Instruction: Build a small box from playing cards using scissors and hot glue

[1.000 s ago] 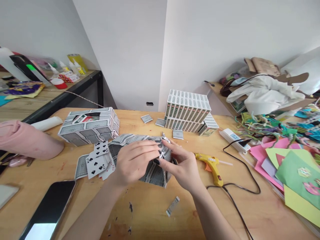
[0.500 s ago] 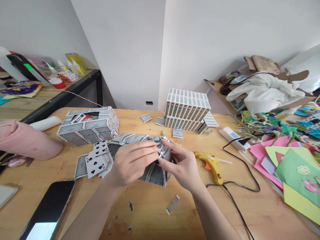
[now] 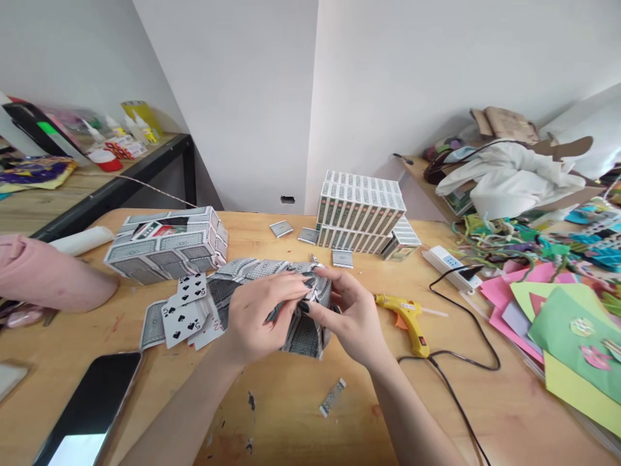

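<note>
A box-like piece made of grey-backed playing cards (image 3: 303, 336) stands on the table in front of me, partly hidden by my hands. My left hand (image 3: 264, 310) lies across its top, fingers bent and tips pinched together at the seam near its right end. My right hand (image 3: 347, 310) grips that right end, with the thumb at the front and the fingers behind. The fingertips of both hands meet there. To the left lie loose playing cards (image 3: 184, 317), a five of spades face up. A small cut card strip (image 3: 332, 397) rests in front.
A finished-looking card box (image 3: 165, 249) stands back left, beside a pink roll (image 3: 53, 272). Stacked card packs (image 3: 359, 210) are behind. On the right are a yellow glue gun (image 3: 410, 320), its black cord, a power strip (image 3: 451, 268) and coloured paper (image 3: 577, 343). A phone (image 3: 90, 408) lies front left.
My left fingers have curled and drawn in, with the thumb now showing below them at the seam. My right hand keeps its hold. The view has shifted slightly.
</note>
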Tool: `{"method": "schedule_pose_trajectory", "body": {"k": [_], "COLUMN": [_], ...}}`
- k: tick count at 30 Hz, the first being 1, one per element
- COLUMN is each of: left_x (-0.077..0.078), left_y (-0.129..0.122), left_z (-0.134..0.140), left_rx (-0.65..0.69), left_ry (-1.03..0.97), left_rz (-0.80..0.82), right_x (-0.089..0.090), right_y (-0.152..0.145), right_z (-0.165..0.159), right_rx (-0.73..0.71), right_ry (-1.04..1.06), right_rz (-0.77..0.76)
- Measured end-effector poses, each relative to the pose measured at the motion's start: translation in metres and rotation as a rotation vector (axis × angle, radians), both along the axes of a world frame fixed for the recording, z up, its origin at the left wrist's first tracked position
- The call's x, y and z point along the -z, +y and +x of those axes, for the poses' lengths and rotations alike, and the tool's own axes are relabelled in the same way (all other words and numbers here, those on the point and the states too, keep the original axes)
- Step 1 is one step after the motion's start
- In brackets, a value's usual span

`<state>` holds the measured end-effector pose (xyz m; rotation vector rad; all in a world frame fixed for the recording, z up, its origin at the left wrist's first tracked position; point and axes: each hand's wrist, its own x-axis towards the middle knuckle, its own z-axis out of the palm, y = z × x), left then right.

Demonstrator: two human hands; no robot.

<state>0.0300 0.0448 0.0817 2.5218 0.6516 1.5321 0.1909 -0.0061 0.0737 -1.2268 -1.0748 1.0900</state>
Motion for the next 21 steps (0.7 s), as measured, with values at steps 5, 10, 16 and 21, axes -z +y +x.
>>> {"method": "schedule_pose_trajectory", "body": {"k": [5,10,16,21], "left_x": [0.0,0.009,0.019,0.022], "left_y": [-0.007,-0.019,-0.023,-0.025], "left_z": [0.006,0.023,0.032,0.034], "left_rx": [0.066,-0.099,-0.165,-0.161], "left_ry": [0.005,-0.003,-0.093,-0.129], "left_rz": [-0.016,-0.007,-0.035,-0.069], "right_x": [-0.002,-0.004,-0.008,-0.013], "right_y": [0.003,0.006,0.005,0.003], "right_z": [0.003,0.008,0.008,0.009], "right_rx": [-0.011,-0.012,0.026,0.046], "right_ry": [0.026,0.096,0.03,-0.042], "right_rz": [0.005,-0.066,-0.107,-0.142]}}
